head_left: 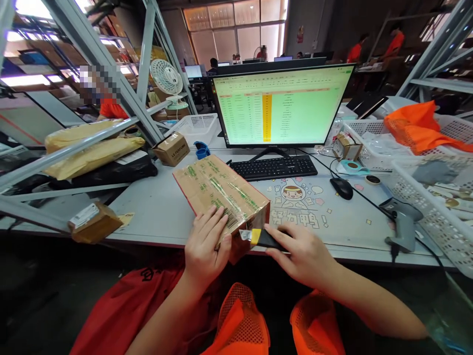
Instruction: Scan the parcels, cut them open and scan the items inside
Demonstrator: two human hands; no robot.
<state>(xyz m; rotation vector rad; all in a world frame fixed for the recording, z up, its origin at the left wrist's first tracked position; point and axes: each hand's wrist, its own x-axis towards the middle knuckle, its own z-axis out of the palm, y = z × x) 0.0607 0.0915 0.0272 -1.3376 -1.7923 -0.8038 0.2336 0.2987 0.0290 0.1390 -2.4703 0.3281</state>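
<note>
A brown cardboard box with green print, clear tape and red edges lies on the white desk, its near corner jutting past the front edge. My left hand rests on the near end of its top, fingers stretched flat beside a barcode. In my right hand is a utility knife with a black handle and a yellow part near its tip. The tip is at the box's near right end, by the taped side. Whether the blade is cutting into the tape I cannot tell.
Behind the box are a keyboard and a lit monitor. A mouse, a barcode scanner and white baskets stand to the right. Leftward are a small carton, a taped parcel and metal shelf bars.
</note>
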